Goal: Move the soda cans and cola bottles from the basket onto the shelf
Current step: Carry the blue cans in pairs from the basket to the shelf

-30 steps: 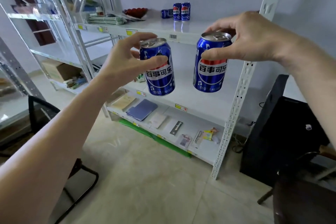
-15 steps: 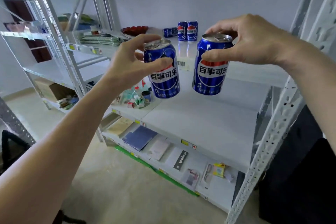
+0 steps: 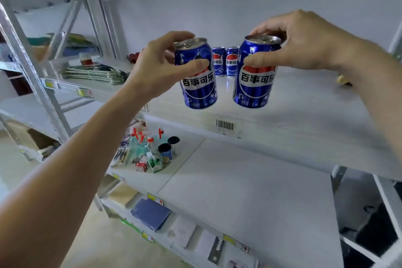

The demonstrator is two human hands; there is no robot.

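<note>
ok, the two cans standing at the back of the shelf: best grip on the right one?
Take the right can round its upper wall near the rim, fingers coming from above and in front. It stands upright, and the left can sits close beside it, so a side approach looks blocked. Both hands are busy now: the left hand and right hand each hold a can.

**Hidden and cut off**

Both forearms leave the frame's lower left and right edges. The left can (image 3: 199,76) and right can (image 3: 255,74) partly cover two rear cans (image 3: 225,62). The yellowish thing (image 3: 342,79) at right is half hidden.
</note>
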